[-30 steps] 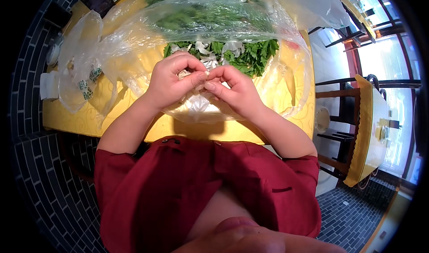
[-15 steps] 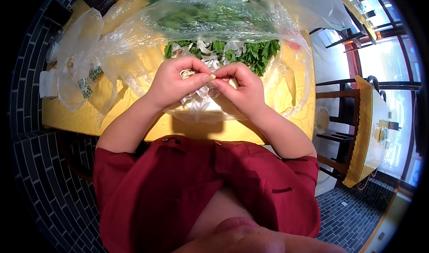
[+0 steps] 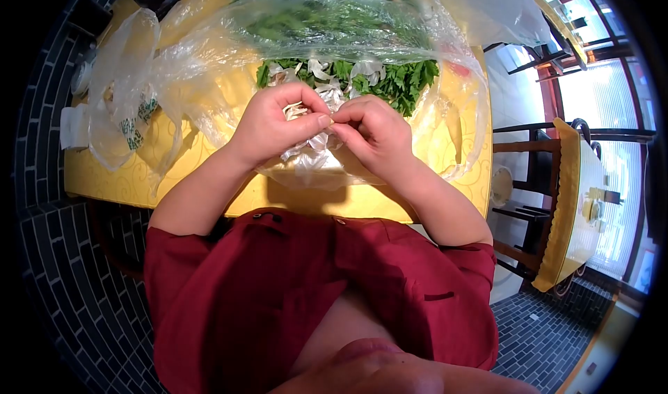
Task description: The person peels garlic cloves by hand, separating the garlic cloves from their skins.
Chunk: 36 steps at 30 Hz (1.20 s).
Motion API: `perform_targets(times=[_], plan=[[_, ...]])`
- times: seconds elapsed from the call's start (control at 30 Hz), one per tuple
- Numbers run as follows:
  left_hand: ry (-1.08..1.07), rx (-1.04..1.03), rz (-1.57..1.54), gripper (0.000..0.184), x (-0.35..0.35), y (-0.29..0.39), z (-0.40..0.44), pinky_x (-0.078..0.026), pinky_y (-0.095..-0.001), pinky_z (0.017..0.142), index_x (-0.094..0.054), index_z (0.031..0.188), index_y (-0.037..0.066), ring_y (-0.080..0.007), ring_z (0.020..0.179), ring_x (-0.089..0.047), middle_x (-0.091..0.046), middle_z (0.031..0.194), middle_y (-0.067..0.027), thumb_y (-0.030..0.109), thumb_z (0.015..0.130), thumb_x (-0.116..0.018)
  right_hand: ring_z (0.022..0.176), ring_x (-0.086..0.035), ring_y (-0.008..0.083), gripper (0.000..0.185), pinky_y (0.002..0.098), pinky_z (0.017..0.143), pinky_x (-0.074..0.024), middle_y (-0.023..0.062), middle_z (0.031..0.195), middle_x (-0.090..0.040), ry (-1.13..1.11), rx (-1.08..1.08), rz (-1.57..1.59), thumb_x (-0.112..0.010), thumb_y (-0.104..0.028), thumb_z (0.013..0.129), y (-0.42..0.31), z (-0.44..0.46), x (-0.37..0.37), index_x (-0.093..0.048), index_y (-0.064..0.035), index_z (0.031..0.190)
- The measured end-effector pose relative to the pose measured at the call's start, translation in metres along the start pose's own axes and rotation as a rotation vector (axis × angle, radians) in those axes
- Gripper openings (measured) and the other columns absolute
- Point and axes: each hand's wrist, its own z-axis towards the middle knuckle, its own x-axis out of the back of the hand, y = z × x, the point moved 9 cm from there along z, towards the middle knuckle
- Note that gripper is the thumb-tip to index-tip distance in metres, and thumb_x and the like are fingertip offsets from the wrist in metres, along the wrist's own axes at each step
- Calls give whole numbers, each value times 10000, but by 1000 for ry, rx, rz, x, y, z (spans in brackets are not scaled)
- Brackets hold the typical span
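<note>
My left hand (image 3: 278, 124) is pinched shut at thumb and forefinger on a small garlic clove, mostly covered by the fingertips. Meeting it tip to tip, my right hand (image 3: 379, 135) pinches the same clove from the other side. Below and behind the fingers lies a pile of white papery garlic skins (image 3: 309, 157) on clear plastic. Pale peeled pieces (image 3: 297, 110) show through the gap of my left hand. Leafy green herbs (image 3: 403, 88) lie just beyond the hands, partly under the plastic.
A large clear plastic bag (image 3: 334, 28) covers more greens across the table (image 3: 111, 175), which has a yellow cloth. Another clear bag with green print (image 3: 129, 88) sits at the left beside a white box (image 3: 74, 128). Chairs (image 3: 536, 206) and a second table (image 3: 581, 206) stand at the right.
The fingertips have shifted slightly against each other, and the small yellowish bit seen between them before is now hidden. My right fingers have curled in more.
</note>
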Motion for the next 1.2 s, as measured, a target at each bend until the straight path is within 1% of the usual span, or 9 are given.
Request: perform_targets(times=[0.17, 0.27, 0.37, 0.53, 0.73, 0.83, 0.93, 1.13, 1.2], plan=[[12, 4, 9, 116, 0, -3, 0, -453, -243, 728, -652, 837, 20, -89, 792, -565, -632, 812, -31, 105, 763, -679, 666, -592, 265, 166, 335, 569, -474, 104, 769, -600, 9, 5, 2, -693, -61, 734, -1, 0, 1, -573, -51, 849], [21, -9, -2, 109, 0, -3, 1, -453, -243, 726, -656, 834, 19, -89, 792, -566, -635, 808, -34, 98, 762, -672, 669, -594, 268, 169, 336, 574, -477, 107, 771, -602, 4, -50, -10, -694, -60, 732, 1, 1, 2, -571, -49, 848], [20, -8, -18, 105, 0, -3, 1, -453, -239, 720, -658, 832, 20, -87, 783, -568, -639, 805, -34, 96, 760, -668, 722, -609, 216, 159, 283, 591, -476, 96, 812, -630, -20, -42, -15, -703, -25, 733, 1, 0, 1, -588, -34, 843], [13, -2, -30, 107, -1, -5, 1, -452, -232, 708, -659, 827, 22, -82, 763, -569, -640, 800, -30, 99, 755, -673, 726, -609, 218, 159, 289, 595, -479, 100, 811, -629, -22, -10, -27, -703, -22, 730, 0, 0, 0, -586, -33, 837], [30, -47, 18, 119, 0, -3, 1, -449, -241, 717, -662, 834, 21, -87, 767, -564, -631, 791, -31, 103, 748, -675, 727, -609, 223, 162, 293, 600, -479, 103, 815, -631, -18, 9, -26, -697, -17, 733, -1, -1, 0, -578, -31, 842], [25, -37, -12, 121, -1, -5, 1, -446, -247, 725, -664, 837, 20, -92, 772, -564, -629, 797, -34, 99, 746, -670, 728, -609, 224, 163, 293, 599, -478, 104, 816, -631, -18, 15, -22, -695, -17, 735, -1, -1, 0, -575, -31, 844], [26, -61, -10, 118, -1, -4, 1, -453, -245, 711, -663, 841, 17, -92, 771, -565, -626, 804, -37, 92, 750, -666, 727, -609, 224, 164, 294, 598, -478, 105, 814, -630, -14, 17, -23, -696, -18, 736, 0, -1, 1, -574, -30, 845], [18, -18, -83, 102, -4, -3, 1, -482, -229, 645, -656, 854, 3, -77, 750, -565, -615, 814, -35, 67, 774, -651, 728, -607, 219, 160, 288, 587, -477, 105, 822, -629, -10, 15, -22, -692, -21, 741, -1, -1, 1, -576, -31, 851], [22, -44, -61, 101, -3, -3, 1, -489, -228, 632, -655, 858, -1, -77, 745, -566, -614, 817, -37, 60, 778, -646, 728, -606, 214, 157, 283, 578, -476, 104, 828, -628, -14, 6, -23, -689, -21, 744, 0, -1, 1, -576, -31, 853]])
